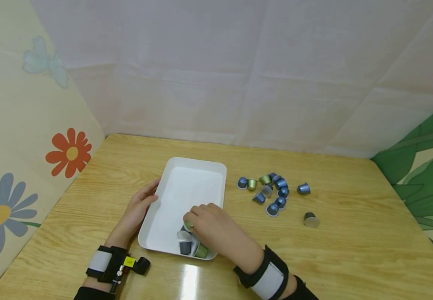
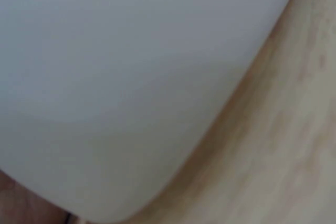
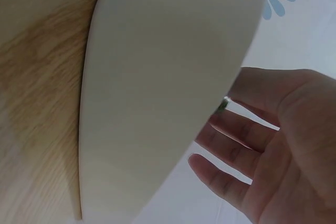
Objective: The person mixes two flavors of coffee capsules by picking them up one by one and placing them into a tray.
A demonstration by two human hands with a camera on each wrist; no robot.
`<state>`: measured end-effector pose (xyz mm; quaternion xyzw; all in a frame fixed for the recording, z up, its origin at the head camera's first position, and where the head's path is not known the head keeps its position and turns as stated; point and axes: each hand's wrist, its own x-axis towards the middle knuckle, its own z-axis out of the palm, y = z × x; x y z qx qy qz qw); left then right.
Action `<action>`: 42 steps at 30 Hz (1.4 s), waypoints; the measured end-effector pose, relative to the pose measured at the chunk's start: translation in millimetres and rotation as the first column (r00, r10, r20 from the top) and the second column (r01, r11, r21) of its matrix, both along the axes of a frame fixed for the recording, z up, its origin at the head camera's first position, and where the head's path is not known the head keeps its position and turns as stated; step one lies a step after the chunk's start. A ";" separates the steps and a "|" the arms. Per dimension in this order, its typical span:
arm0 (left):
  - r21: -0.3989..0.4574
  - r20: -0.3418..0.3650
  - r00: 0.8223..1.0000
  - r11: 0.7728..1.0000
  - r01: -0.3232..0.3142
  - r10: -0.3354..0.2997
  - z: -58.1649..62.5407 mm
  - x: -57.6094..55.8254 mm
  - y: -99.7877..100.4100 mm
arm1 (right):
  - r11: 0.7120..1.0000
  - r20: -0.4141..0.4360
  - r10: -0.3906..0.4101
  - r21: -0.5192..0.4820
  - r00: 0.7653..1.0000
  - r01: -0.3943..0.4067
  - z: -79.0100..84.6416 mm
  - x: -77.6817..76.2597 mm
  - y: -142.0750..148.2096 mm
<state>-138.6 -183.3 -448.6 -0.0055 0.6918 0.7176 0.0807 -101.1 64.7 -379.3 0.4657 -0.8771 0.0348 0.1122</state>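
Note:
In the head view a white tray lies on the wooden table. My left hand holds its left side, thumb at the rim, the other fingers partly hidden by the edge. My right hand is over the tray's near right part and pinches a green coffee capsule between thumb and fingers; a sliver of green capsule shows in the right wrist view. Beneath this hand, a dark capsule, one with its pale lid up and another green capsule lie in the near corner.
Right of the tray lies a loose cluster of blue capsules with a green capsule among them. Farther right are a single blue capsule and a dark one on its side. A white cloth hangs behind the table.

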 end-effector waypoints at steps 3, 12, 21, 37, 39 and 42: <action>0.002 0.002 1.000 1.000 0.004 -0.004 -0.4 -0.6 0.1 | 1.000 -0.007 -0.007 0.006 1.000 0.007 -0.3 0.2 0.1; -0.010 -0.003 1.000 1.000 -0.002 0.002 -0.6 -1.1 0.7 | 1.000 0.001 -0.015 0.003 1.000 0.015 -0.7 -0.6 0.6; -0.012 -0.012 1.000 1.000 0.005 -0.005 -0.5 0.1 2.3 | 0.999 0.008 -0.025 0.023 1.000 0.025 3.1 4.5 -0.1; 0.015 -0.069 0.997 0.999 -0.034 0.035 3.3 2.8 1.2 | 0.987 0.231 -0.051 -0.136 0.972 0.084 5.5 15.7 17.2; 0.002 -0.083 0.996 0.999 -0.042 0.042 3.1 2.7 1.7 | 0.983 0.214 -0.074 -0.149 0.974 0.107 5.4 18.6 24.9; -0.018 -0.085 0.996 0.999 -0.040 0.039 2.8 3.3 2.5 | 0.976 0.193 -0.097 -0.172 0.976 0.131 5.6 22.1 37.7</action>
